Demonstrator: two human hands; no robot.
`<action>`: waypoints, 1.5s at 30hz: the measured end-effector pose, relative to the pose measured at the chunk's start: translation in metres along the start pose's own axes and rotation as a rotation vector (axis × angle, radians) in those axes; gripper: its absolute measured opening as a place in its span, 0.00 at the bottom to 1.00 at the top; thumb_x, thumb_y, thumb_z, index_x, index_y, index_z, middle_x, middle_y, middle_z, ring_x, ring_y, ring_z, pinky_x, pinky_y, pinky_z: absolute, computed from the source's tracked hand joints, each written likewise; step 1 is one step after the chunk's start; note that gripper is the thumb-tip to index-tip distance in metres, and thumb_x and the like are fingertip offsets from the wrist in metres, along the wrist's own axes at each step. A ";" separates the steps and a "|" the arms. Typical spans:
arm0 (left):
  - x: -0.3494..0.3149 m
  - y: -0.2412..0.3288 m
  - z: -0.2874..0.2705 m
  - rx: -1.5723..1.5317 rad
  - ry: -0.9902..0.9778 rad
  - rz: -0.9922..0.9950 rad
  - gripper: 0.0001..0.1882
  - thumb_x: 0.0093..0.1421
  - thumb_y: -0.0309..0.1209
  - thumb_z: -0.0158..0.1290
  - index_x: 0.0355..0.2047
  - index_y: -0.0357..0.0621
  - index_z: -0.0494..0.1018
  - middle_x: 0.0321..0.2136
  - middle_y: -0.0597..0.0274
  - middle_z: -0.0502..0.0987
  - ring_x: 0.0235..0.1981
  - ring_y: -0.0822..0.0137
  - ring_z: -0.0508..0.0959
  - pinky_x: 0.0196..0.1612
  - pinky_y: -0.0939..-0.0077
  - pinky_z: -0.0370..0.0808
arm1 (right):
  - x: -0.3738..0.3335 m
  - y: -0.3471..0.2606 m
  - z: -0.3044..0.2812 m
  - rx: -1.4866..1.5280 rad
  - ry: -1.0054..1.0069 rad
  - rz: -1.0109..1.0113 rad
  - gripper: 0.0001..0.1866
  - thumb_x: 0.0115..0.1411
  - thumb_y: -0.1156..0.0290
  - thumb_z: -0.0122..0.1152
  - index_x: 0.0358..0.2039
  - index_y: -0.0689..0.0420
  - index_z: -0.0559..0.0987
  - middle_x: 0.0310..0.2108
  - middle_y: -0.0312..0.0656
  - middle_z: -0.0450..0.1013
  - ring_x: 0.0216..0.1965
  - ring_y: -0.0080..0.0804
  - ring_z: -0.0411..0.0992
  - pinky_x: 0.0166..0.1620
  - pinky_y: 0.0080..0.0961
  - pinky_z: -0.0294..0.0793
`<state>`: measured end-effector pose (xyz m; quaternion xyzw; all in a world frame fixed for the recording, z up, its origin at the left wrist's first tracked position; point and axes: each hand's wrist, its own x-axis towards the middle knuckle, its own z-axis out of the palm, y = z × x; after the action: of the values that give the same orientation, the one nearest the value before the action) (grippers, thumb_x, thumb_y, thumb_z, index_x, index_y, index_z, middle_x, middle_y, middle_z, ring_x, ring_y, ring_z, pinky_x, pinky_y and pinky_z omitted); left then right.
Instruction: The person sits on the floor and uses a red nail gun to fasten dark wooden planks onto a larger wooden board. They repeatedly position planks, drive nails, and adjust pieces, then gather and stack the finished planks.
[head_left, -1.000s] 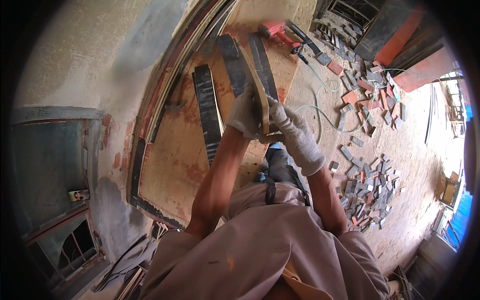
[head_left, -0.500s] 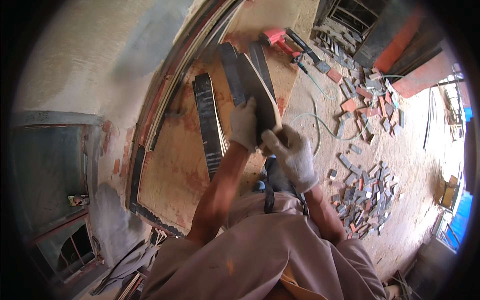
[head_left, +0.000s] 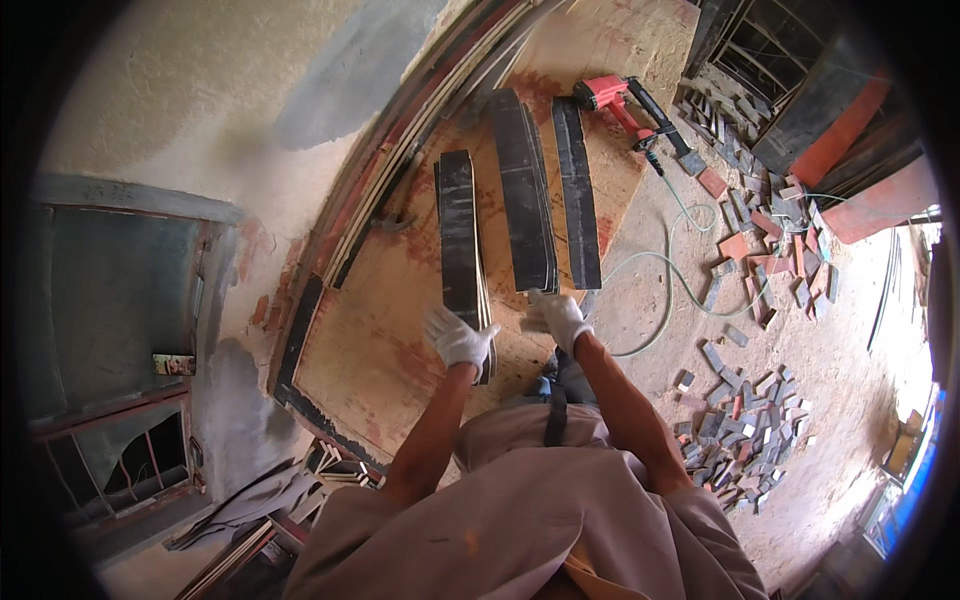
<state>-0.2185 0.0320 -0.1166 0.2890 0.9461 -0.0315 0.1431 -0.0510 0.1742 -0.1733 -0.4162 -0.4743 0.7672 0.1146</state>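
Three long piles of black-faced plywood strips lie on a wooden board. My gloved left hand [head_left: 460, 340] rests on the near end of the left pile [head_left: 459, 230], its fingers spread. At the near end of the middle pile [head_left: 524, 190] is my gloved right hand [head_left: 562, 318], holding nothing that I can see. Its fingers reach toward the pile's end and are partly hidden. To the right lies the narrower right-hand pile [head_left: 576, 190]. Pale layered edges show along the sides of the left and middle piles.
A red and black nail gun [head_left: 625, 108] lies at the board's far right corner, with a pale green hose [head_left: 668, 290] looping over the floor. Many black and reddish wood offcuts [head_left: 740, 430] are scattered at the right. A plastered wall [head_left: 230, 110] stands at the left.
The strip that both hands held up now lies on the middle pile. My left hand has moved down and left to the left pile. The right hand has let go of the strip.
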 end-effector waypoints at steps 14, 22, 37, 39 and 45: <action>0.012 0.003 0.004 -0.174 -0.076 0.068 0.52 0.52 0.56 0.67 0.71 0.45 0.60 0.63 0.37 0.66 0.63 0.39 0.68 0.63 0.50 0.70 | -0.035 -0.026 0.080 -0.921 0.121 0.232 0.59 0.55 0.41 0.68 0.72 0.71 0.54 0.57 0.67 0.73 0.61 0.57 0.73 0.60 0.43 0.74; 0.015 -0.009 0.037 -0.127 0.000 0.095 0.43 0.56 0.45 0.63 0.71 0.50 0.62 0.66 0.39 0.62 0.63 0.38 0.67 0.61 0.49 0.72 | -0.005 0.040 0.074 -0.805 0.080 0.310 0.61 0.47 0.33 0.73 0.65 0.73 0.65 0.56 0.67 0.74 0.58 0.56 0.76 0.58 0.41 0.76; 0.021 -0.027 0.021 -0.255 0.037 0.085 0.35 0.62 0.43 0.62 0.64 0.38 0.67 0.59 0.36 0.68 0.59 0.37 0.71 0.59 0.51 0.73 | -0.007 0.035 0.072 -0.482 0.026 0.071 0.29 0.46 0.57 0.78 0.47 0.57 0.82 0.43 0.52 0.81 0.45 0.51 0.81 0.50 0.40 0.79; 0.018 -0.014 0.009 -0.295 0.070 0.057 0.35 0.63 0.49 0.62 0.62 0.35 0.70 0.58 0.34 0.71 0.58 0.38 0.74 0.59 0.52 0.74 | -0.020 0.017 0.094 -0.611 0.148 -0.125 0.20 0.48 0.64 0.72 0.41 0.57 0.80 0.41 0.55 0.76 0.44 0.58 0.77 0.48 0.45 0.77; 0.046 0.027 -0.066 -0.920 -0.157 0.164 0.20 0.58 0.40 0.66 0.41 0.33 0.82 0.28 0.56 0.84 0.30 0.65 0.82 0.36 0.69 0.77 | -0.076 -0.065 0.107 -0.463 0.184 -0.474 0.27 0.51 0.65 0.73 0.49 0.63 0.77 0.59 0.63 0.69 0.58 0.66 0.69 0.58 0.47 0.74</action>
<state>-0.2564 0.0882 -0.0660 0.2659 0.8223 0.3804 0.3293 -0.0974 0.0977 -0.0574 -0.3771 -0.7070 0.5504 0.2345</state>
